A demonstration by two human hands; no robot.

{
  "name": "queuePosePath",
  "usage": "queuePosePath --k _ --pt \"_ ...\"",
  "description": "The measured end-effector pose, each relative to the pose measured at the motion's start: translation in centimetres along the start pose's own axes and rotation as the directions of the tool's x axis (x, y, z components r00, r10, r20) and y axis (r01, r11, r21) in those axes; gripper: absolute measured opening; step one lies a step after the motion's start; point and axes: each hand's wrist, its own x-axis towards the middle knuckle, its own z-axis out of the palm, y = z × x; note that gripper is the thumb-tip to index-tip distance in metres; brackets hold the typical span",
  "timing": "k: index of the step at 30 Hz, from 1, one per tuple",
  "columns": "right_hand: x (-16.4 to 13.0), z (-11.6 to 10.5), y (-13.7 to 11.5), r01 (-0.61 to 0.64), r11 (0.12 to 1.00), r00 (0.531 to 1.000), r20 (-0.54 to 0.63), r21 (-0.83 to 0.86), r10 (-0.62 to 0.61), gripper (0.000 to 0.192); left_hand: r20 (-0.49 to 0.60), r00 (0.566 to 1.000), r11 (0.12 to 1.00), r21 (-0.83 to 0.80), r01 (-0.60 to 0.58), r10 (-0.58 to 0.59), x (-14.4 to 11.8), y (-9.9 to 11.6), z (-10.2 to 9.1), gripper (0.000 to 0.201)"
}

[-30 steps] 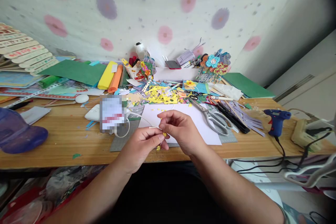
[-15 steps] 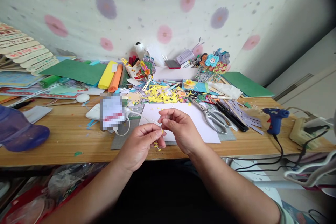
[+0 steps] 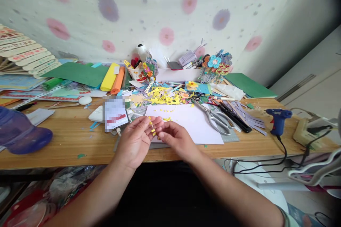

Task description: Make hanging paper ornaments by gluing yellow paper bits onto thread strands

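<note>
Over the surface (image 3: 66,138) edge, left hand (image 3: 134,142) and right hand (image 3: 174,138) both pinch a thin wire with yellow paper bits (image 3: 152,127); fingertips should stay close together, tension gentle.

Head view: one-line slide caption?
Both hands, left hand and right hand, pinch small yellow paper pieces over a cluttered craft table.

Large scissors (image 3: 218,120) lie right of the white sheet (image 3: 190,122); a blue glue gun (image 3: 278,120) stands farther right.
</note>
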Motion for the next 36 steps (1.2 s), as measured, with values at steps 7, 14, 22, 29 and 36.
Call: queuePosePath --k 7,14,22,29,36 --pt "-0.1 2.0 1.8 -0.204 0.974 0.975 -0.068 0.102 0.212 0.033 -0.118 0.993 0.999 -0.047 0.005 -0.01 0.3 -0.2 -0.5 0.02" --pt "-0.3 1.8 0.9 -0.206 0.978 0.976 -0.063 0.018 0.207 0.022 -0.156 0.987 0.999 -0.023 0.03 -0.033 0.7 0.0 -1.0 0.021" --pt "-0.3 1.9 1.2 -0.166 0.986 0.985 -0.036 -0.015 0.166 0.016 -0.158 0.987 0.999 -0.048 0.013 -0.021 0.7 -0.1 -1.0 0.018" --pt "-0.4 1.9 1.1 -0.126 0.99 0.991 -0.044 -0.065 0.123 0.013 -0.204 0.978 0.996 -0.084 0.021 -0.038 0.8 -0.4 -0.8 0.013" --pt "-0.5 1.8 1.4 -0.13 0.991 0.989 -0.08 -0.024 0.127 0.015 -0.184 0.98 0.996 -0.056 0.07 -0.079 1.1 -0.3 -1.1 0.008"
